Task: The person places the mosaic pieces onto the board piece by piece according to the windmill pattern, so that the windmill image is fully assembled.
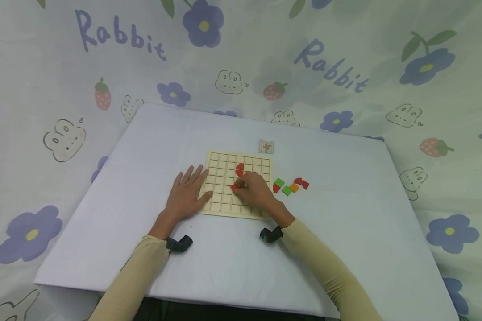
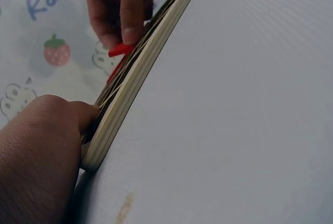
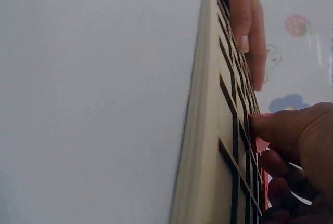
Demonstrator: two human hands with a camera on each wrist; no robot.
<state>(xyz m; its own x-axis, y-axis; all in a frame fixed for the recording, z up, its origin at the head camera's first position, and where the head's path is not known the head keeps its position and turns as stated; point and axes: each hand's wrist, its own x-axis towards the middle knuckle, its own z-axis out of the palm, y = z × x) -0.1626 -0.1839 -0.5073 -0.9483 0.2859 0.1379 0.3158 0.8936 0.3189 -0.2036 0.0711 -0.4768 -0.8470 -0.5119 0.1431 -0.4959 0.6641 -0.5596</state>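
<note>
A pale wooden board [image 1: 218, 207] with a grid of grooved squares lies flat on the table. My right hand [image 1: 255, 191] is over its middle and pinches a small red piece [image 1: 234, 187] between thumb and fingers. The left wrist view shows that red piece [image 2: 120, 50] tilted, close to the board's surface; whether it touches cannot be told. Just beyond, red pieces [image 1: 239, 169] form a rounded shape on the grid. Fingers spread, my left hand [image 1: 186, 194] rests at the board's left edge, its thumb [image 2: 88, 116] on the board.
Right of the board lie several loose pieces: green ones [image 1: 287, 191], an orange square [image 1: 294, 187] and red ones [image 1: 305, 184]. A small patterned card [image 1: 266, 146] lies behind the board. The white table [image 1: 345, 249] meets a printed cloth backdrop [image 1: 241, 53] at its far side.
</note>
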